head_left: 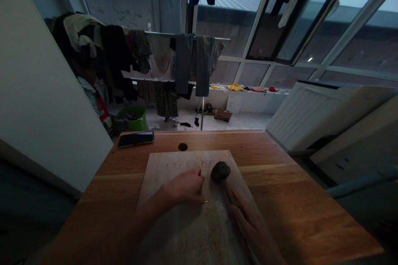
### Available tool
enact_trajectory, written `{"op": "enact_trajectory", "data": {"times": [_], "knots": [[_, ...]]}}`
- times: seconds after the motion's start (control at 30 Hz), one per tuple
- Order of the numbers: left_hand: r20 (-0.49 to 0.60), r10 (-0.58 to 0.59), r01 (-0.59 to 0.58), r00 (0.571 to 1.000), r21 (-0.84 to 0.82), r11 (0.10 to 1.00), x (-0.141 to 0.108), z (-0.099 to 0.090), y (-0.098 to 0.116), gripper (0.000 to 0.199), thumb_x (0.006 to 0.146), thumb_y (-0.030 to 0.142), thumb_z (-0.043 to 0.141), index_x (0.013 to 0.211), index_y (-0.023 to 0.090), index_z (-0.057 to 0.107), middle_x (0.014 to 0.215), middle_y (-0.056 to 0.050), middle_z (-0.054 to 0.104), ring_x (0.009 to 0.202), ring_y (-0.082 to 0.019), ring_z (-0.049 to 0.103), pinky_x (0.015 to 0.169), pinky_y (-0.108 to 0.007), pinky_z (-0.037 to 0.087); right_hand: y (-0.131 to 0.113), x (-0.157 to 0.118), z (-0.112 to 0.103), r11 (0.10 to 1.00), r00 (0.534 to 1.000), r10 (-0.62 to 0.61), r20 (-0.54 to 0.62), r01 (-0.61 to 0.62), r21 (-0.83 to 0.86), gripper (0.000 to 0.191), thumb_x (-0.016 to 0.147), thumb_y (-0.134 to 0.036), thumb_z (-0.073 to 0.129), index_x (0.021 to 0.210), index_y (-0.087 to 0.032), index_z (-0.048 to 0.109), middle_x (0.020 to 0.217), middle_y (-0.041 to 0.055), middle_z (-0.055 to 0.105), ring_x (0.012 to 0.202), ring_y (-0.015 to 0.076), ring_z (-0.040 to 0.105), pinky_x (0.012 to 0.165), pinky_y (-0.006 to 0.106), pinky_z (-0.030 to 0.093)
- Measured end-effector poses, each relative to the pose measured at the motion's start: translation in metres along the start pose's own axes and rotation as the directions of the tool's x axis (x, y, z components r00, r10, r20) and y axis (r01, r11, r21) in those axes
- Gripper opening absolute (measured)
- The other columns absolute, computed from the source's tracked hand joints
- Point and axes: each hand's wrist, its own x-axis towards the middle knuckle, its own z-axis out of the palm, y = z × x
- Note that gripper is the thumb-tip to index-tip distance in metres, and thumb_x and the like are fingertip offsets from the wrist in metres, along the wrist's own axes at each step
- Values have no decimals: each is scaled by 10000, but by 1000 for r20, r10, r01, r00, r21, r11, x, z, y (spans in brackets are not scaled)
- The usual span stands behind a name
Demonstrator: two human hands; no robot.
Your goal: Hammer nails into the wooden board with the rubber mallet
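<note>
A pale wooden board (192, 232) lies flat on the table. Across its far part runs a row of several small dark dots, which may be nail heads or holes. My left hand (183, 187) rests over the board, fingers pinched around a thin nail (203, 161) whose top shows above them. Another small nail (206, 201) pokes out by the lower fingers of that hand. Just to the right, a second nail (210, 161) stands in the row. My right hand (247, 217) grips the wooden handle of a mallet, and its dark rounded head (220, 171) is over the board's right side.
The wooden table (286, 198) has a round hole (183, 147) beyond the board. A phone (136, 139) lies at its far left corner. Behind stand a clothes rack (186, 58) with laundry and a green basket (132, 120). White panels (317, 112) lean at the right.
</note>
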Motion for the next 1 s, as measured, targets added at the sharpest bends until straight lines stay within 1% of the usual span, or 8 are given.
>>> {"op": "enact_trajectory", "data": {"times": [0.1, 0.2, 0.37, 0.47, 0.53, 0.63, 0.8, 1.0], "knots": [[-19, 49, -48, 999, 50, 998, 0, 8, 12, 37, 736, 190, 695, 734, 168, 666, 1003, -131, 636, 868, -258, 625, 708, -335, 474, -1, 1, 2, 1000, 1000, 8, -15, -7, 15, 684, 955, -581, 479, 1528, -206, 482, 1616, 53, 421, 1528, 273, 314, 1284, 498, 163], [-54, 44, -41, 998, 61, 997, 8, 7, 7, 17, 746, 163, 656, 738, 170, 669, 894, -116, 659, 786, -245, 623, 675, -335, 456, -6, 0, 2, 1000, 1000, 3, -15, -3, 24, 676, 961, -581, 471, 1531, -216, 478, 1608, 51, 436, 1522, 269, 328, 1286, 497, 161], [-207, -121, 114, 971, -47, 992, 24, -7, -30, 87, 800, 136, 583, 842, 168, 651, 781, -61, 657, 719, -202, 594, 635, -296, 401, -9, -2, 1, 1000, 1000, 19, 8, -19, 6, 685, 973, -592, 446, 1543, -212, 455, 1603, 61, 442, 1516, 269, 339, 1283, 503, 159], [-275, -111, 88, 955, -94, 992, 30, -7, -50, 118, 838, 101, 549, 830, 159, 651, 828, -60, 667, 760, -181, 597, 685, -275, 411, -6, -2, 1, 999, 999, 42, -4, -42, 1, 686, 977, -586, 445, 1546, -204, 448, 1619, 57, 415, 1529, 261, 313, 1284, 488, 159], [-304, -89, 66, 949, -85, 994, 33, -3, -57, 146, 880, 115, 535, 818, 156, 660, 869, -71, 666, 795, -181, 603, 732, -275, 424, -4, -2, 1, 999, 999, 41, -7, -41, -1, 683, 973, -587, 451, 1545, -213, 451, 1618, 51, 419, 1529, 259, 311, 1285, 481, 157], [-305, -85, 74, 949, -49, 996, 33, 1, -58, 173, 917, 141, 528, 822, 154, 672, 905, -83, 657, 808, -187, 605, 759, -285, 435, -5, -1, 1, 999, 999, 47, 6, -47, -3, 695, 962, -601, 450, 1549, -228, 448, 1599, 54, 453, 1521, 265, 329, 1283, 478, 163], [-295, -93, 93, 951, -14, 996, 34, -1, -56, 168, 904, 128, 537, 826, 153, 683, 923, -95, 648, 802, -195, 598, 754, -298, 440, -9, -2, 1, 998, 998, 60, 8, -60, -20, 742, 957, -604, 410, 1561, -174, 422, 1614, 70, 424, 1530, 259, 310, 1288, 465, 151], [-300, -72, 50, 951, -81, 995, 35, -3, -58, 194, 897, 105, 524, 782, 148, 675, 876, -76, 646, 773, -171, 586, 717, -275, 421, -8, -1, 2, 998, 998, 59, 3, -59, -17, 716, 960, -580, 431, 1549, -173, 444, 1602, 69, 441, 1516, 278, 339, 1283, 496, 168]]}}
